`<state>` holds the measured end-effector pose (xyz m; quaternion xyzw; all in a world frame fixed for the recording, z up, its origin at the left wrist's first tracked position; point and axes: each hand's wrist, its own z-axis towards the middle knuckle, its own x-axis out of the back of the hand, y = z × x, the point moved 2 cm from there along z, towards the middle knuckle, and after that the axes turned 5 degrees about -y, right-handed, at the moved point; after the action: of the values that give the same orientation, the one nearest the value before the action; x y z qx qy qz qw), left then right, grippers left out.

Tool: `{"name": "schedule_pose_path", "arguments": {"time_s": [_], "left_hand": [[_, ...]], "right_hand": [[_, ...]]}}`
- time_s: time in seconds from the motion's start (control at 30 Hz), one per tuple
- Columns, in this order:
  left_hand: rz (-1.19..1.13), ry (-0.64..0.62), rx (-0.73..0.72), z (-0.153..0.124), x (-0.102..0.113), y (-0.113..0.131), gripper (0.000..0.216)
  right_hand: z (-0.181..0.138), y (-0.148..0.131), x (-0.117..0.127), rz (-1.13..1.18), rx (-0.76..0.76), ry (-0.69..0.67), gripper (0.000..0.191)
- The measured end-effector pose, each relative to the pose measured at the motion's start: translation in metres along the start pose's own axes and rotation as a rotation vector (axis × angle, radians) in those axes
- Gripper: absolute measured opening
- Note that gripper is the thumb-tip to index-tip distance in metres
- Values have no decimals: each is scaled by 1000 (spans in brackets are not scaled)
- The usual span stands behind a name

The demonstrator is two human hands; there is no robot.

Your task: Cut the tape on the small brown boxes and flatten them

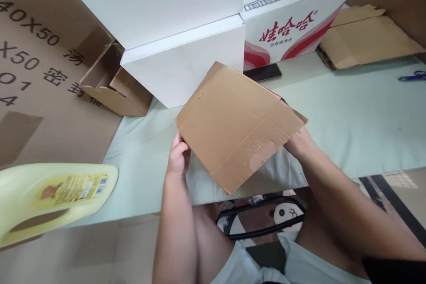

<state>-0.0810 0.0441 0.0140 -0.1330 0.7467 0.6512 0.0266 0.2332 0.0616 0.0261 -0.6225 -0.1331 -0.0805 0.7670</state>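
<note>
A white box [179, 71] is standing just behind the cardboard box [238, 124], with a bigger white box [149, 0] lying on top of it, and together they are closing off the space ahead. Beside them a red-and-white carton [293, 26] with printed characters is sitting, and a dark phone [264, 72] is lying flat at its foot. A small open brown box [113, 82] is resting to the left against a large printed cardboard sheet [40, 75]. Folded cardboard [366, 40] is lying far right, and a glossy pale yellow jug [49, 195] is lying near left. A panda bag [266, 217] is sitting between the knees.

The cardboard box is flattened, matte brown and creased, with a torn tape patch, and is hovering tilted over the pale green sheet [349, 120]. The left hand [179, 157] is curling closed around its left corner. The right hand [299, 142] is holding the right edge, fingers tucked behind it out of sight.
</note>
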Motion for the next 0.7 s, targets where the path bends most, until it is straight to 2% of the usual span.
{"name": "schedule_pose_path", "arguments": {"time_s": [0.1, 0.27, 0.43, 0.7], "left_hand": [[1, 12, -11, 1, 0, -2, 47], [23, -18, -34, 3, -2, -5, 44], [10, 5, -21, 3, -4, -4, 48], [19, -33, -32, 4, -1, -6, 52]], "right_hand": [[-2, 0, -3, 14, -23, 33, 18], [-3, 1, -6, 61, -18, 24, 27], [-4, 6, -6, 55, -28, 10, 29], [-3, 7, -5, 32, 14, 27, 37]]}}
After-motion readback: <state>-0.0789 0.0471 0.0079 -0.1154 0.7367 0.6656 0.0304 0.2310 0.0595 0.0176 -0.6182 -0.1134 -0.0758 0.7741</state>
